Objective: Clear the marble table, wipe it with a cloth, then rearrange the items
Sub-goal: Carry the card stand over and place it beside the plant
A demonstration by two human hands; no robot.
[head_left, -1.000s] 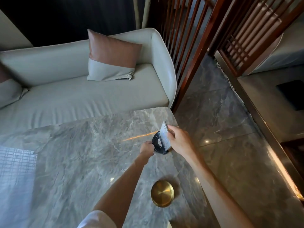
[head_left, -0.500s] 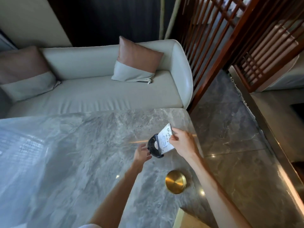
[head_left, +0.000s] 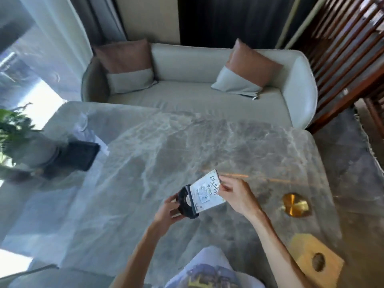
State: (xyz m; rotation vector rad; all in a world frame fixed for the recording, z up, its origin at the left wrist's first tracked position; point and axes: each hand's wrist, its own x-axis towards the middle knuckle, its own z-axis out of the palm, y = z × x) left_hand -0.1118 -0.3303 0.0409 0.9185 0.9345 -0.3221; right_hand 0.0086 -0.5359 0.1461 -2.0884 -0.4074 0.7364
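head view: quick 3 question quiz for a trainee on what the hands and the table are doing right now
1. True or false: the round gold metal dish lies on the pale grey sofa.
2. The white printed card is pinched by: A the left hand, B the right hand, C neither.
3. Fill in: the black round base at the card's lower end is held by the ____ hand.

Key: 1 false, it sits on the grey marble table; 2 B; 3 left.
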